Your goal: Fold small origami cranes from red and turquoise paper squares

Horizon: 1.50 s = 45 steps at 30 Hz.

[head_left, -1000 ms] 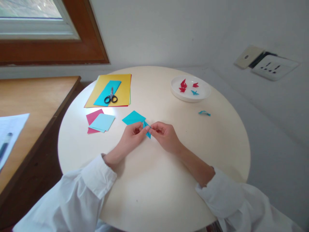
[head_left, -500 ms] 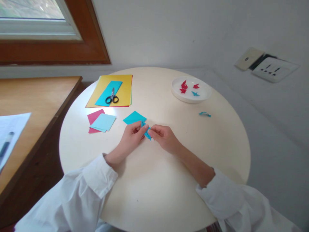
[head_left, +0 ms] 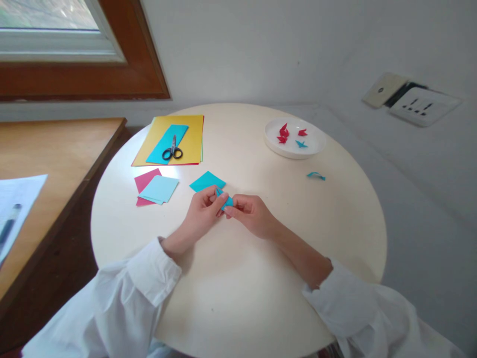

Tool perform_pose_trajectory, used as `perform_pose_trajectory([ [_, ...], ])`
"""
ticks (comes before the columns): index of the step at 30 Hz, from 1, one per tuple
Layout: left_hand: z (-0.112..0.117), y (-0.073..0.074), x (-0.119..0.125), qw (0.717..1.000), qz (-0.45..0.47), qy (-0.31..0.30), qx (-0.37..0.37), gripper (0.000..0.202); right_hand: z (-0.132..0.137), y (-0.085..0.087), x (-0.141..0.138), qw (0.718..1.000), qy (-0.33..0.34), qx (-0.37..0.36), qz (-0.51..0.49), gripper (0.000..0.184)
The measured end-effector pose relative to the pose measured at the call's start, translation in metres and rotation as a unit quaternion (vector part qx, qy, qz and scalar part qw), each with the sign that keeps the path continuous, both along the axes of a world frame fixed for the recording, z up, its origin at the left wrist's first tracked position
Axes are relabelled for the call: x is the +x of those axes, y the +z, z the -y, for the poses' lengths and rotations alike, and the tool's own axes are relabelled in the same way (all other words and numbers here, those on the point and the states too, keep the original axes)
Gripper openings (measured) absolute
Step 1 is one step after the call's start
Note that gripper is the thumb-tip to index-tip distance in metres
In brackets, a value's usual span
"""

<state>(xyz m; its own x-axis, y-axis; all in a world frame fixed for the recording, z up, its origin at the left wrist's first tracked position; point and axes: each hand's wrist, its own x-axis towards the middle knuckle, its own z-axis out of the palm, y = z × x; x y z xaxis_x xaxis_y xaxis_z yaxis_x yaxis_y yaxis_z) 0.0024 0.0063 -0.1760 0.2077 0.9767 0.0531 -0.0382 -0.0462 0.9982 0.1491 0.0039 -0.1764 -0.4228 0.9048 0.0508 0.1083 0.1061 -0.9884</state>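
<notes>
Between my two hands is a small folded piece of blue origami paper (head_left: pixel 227 202). My left hand (head_left: pixel 204 207) pinches it from the left, thumb on top. From the right, my right hand (head_left: pixel 250 214) grips its lower end between thumb and fingers, which hide part of it. Just behind my left fingers lies a flat blue paper square (head_left: pixel 207 181) on the round table (head_left: pixel 238 298). Farther left, a pale blue paper stack (head_left: pixel 160 189) overlaps some pink paper (head_left: pixel 147 179).
Black-handled scissors (head_left: pixel 172 152) rest on a blue strip (head_left: pixel 156 155) over yellow sheets (head_left: pixel 194 144). A white dish (head_left: pixel 274 144) at the back right holds several small red and blue folded papers. A curled blue scrap (head_left: pixel 316 176) lies before it. A wooden desk (head_left: pixel 74 144) stands left.
The lower tip of the folded blue paper, which pointed down toward me, is now bent up under my right thumb and fingers. My right hand has shifted slightly left.
</notes>
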Motion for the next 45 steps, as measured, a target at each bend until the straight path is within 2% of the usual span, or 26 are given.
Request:
perform_pose_trajectory([
  [3, 0.001, 0.003, 0.001, 1.000, 0.003, -0.006, 0.006, 0.046, 0.000, 0.000, -0.001, 1.000, -0.004, -0.025, -0.018, 0.032],
  [8, 0.002, 0.007, 0.001, 1.000, -0.005, -0.002, 0.005, 0.045, 0.000, -0.002, -0.002, 1.000, -0.009, -0.019, -0.021, 0.033],
  [14, 0.000, 0.002, -0.003, 0.997, 0.049, -0.043, -0.033, 0.037, 0.002, 0.001, 0.002, 1.000, 0.016, 0.009, 0.024, 0.029],
  [20, -0.001, -0.001, -0.007, 0.999, 0.014, -0.036, -0.021, 0.038, 0.002, 0.002, 0.005, 0.999, 0.033, -0.005, 0.027, 0.030],
  [27, -0.002, 0.006, -0.006, 0.999, -0.028, 0.033, 0.000, 0.031, -0.006, 0.000, 0.006, 0.999, -0.042, -0.002, -0.006, 0.028],
  [34, -0.001, 0.007, -0.004, 0.999, -0.021, 0.041, 0.007, 0.029, -0.007, 0.001, 0.008, 0.997, -0.075, 0.025, 0.021, 0.031],
  [39, -0.002, 0.002, -0.005, 1.000, -0.003, 0.029, 0.011, 0.025, -0.009, 0.001, 0.010, 0.996, -0.082, 0.019, 0.021, 0.031],
  [45, 0.000, 0.004, -0.007, 0.999, 0.024, -0.024, 0.001, 0.026, -0.011, 0.002, 0.014, 0.996, -0.091, -0.006, 0.016, 0.032],
])
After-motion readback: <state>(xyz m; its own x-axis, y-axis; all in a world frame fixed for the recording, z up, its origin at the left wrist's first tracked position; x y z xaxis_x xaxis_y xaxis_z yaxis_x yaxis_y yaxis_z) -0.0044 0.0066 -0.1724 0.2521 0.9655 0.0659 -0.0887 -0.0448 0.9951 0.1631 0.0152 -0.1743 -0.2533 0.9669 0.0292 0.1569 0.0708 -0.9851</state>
